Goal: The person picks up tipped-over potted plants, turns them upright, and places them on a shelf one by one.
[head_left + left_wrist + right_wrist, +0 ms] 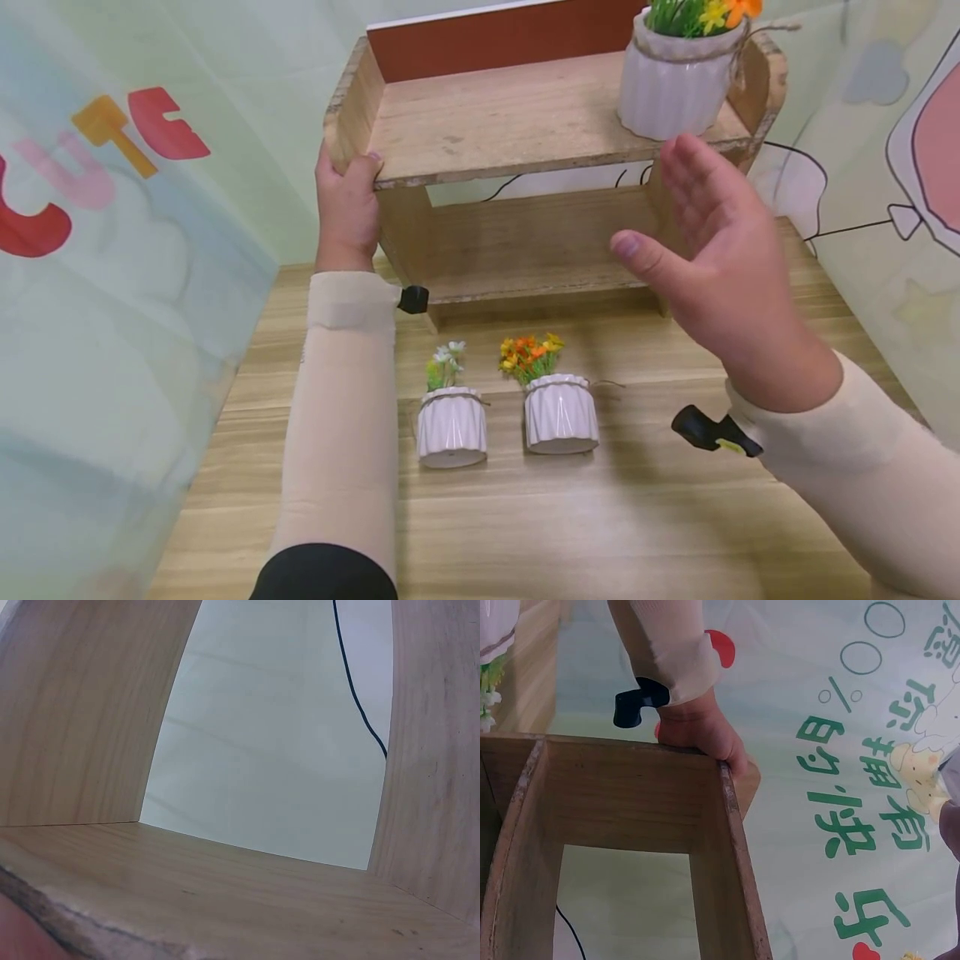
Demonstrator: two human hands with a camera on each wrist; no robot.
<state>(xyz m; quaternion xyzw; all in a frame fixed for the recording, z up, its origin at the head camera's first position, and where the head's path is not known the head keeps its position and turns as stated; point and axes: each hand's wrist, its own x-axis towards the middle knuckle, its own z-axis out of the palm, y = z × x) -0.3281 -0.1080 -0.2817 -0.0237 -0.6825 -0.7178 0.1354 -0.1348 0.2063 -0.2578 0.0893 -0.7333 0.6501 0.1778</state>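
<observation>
The wooden shelf (525, 125) stands at the back of the wooden table (600, 517), close to the wall. It has two boards, one on top and one lower down, with an open back you can see the wall through. The left hand (347, 204) grips the shelf's top left corner, with the thumb on the front edge; the right wrist view shows the same hand (701, 731) curled round the side board. The right hand (712, 267) is loose and flat, fingers straight, holding nothing. It floats in front of the shelf's right side, just below a white ribbed pot (678, 79) with orange and yellow flowers that sits on the top board at the right end.

Two more white pots sit on the table in front of the shelf, side by side. One has white flowers (450, 417) and the other has orange flowers (558, 400).

The table has light wood stripes. Around it hang pale green sheets with cartoon pictures. The sheet on the left (105, 250) says "CUTE" in big coloured letters. The right wrist view shows green Chinese writing (855, 817) and little red hearts.
</observation>
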